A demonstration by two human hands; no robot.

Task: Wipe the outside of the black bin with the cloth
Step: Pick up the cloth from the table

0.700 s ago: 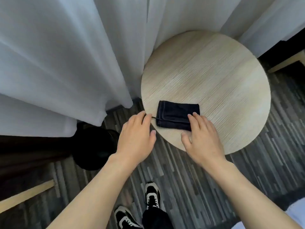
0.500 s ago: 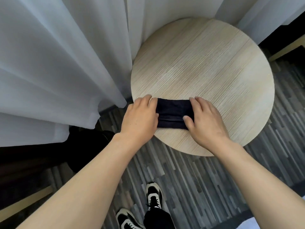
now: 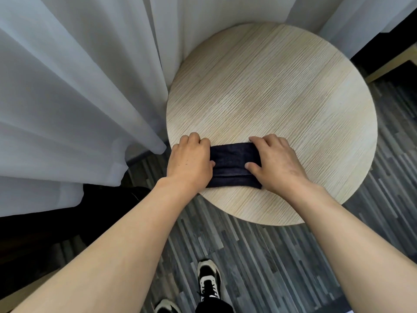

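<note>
While both our hands press its ends, the folded dark navy cloth [image 3: 234, 168] lies crosswise on the round pale wooden table [image 3: 282, 91] at centre frame. Left hand [image 3: 189, 161] and right hand [image 3: 277, 163] have curled tighter, gripping it. The black bin [image 3: 126, 195], lower left, sits nearer our left hand.

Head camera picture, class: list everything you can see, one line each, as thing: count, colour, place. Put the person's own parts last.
Table: one, round, pale wood, centre right.
Cloth: one, dark navy, folded, on the table's near edge.
Curtain: sheer white, left and behind the table.
Bin: one, black, on the floor lower left, mostly hidden by the left forearm.
Floor: grey striped planks.
Shoes: two, black and white, bottom centre.
Left hand: on the cloth's left end.
Right hand: on the cloth's right end.
</note>
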